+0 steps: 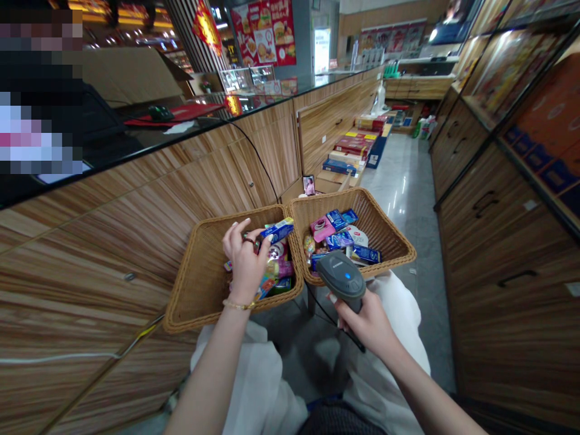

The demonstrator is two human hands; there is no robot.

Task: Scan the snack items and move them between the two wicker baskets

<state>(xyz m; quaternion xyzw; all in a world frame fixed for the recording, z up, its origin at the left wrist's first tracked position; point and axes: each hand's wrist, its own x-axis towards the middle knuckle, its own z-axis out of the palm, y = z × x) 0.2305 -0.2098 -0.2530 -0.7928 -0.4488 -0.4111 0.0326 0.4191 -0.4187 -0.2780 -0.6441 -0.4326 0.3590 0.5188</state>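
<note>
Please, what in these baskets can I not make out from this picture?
Head view only:
Left wicker basket: items partly hidden by the left hand.
Right wicker basket: near rim hidden by the barcode scanner in the right hand.
Blue-and-yellow box: print too small to read.
Top left: a pixelated patch hides what is there.

wooden counter (90, 284), stacked boxes (348, 151), burger poster (263, 36)

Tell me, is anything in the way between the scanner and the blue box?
No, nothing I can see is in the way. The left hand holds the blue box, and the right hand holds the scanner. Only the basket rims lie below the gap between them.
</note>
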